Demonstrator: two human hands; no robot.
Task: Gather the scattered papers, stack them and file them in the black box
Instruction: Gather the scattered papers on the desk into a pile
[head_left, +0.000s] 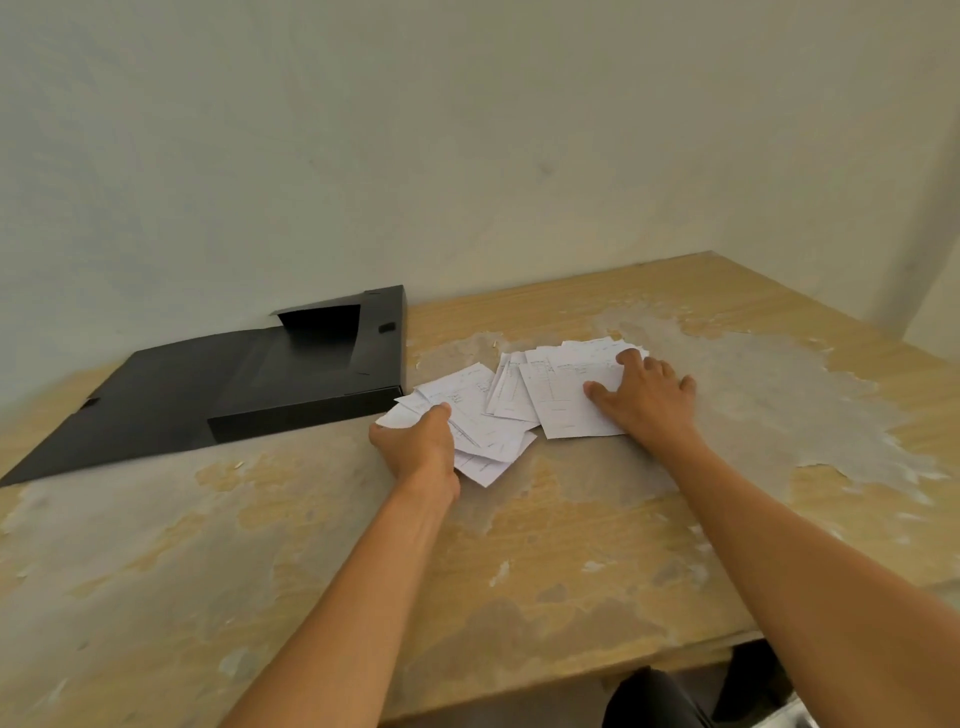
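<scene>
The left hand (415, 436) pinches the near edge of the papers (498, 410), thumb on top. The right hand (644, 395) lies spread and flat on the far sheets. The papers are still a loose fan on the table (571, 561), not stacked. The box (311, 374) lies open just beside them, seemingly empty. Nothing blocks the way.

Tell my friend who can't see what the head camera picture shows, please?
Two bare hands gather scattered white papers on a worn wooden table: the left hand grips a few sheets, the right hand presses flat on others. An open black box lies just left of them.
</scene>
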